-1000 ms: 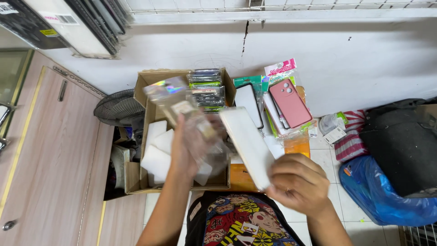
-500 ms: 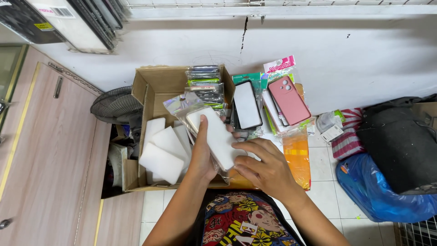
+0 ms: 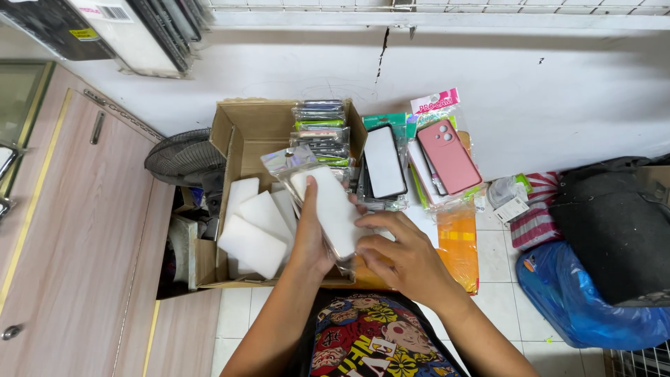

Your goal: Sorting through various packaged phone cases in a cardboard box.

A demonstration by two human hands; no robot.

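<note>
Left hand (image 3: 312, 237) grip closed around white case (image 3: 333, 209), right hand (image 3: 405, 255) fingertips touching it

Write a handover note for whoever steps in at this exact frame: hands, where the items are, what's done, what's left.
Left hand: holds a white phone case in a clear sleeve over the cardboard box.
Right hand: fingertips on the sleeve's lower right edge, gripping nothing else.
Items: bare white cases lie in the box; packaged cases stand at its back; a pink case and a black-rimmed one lie to the right.
Done: case and sleeve are together.
Left: cannot tell beyond handling this piece.
</note>
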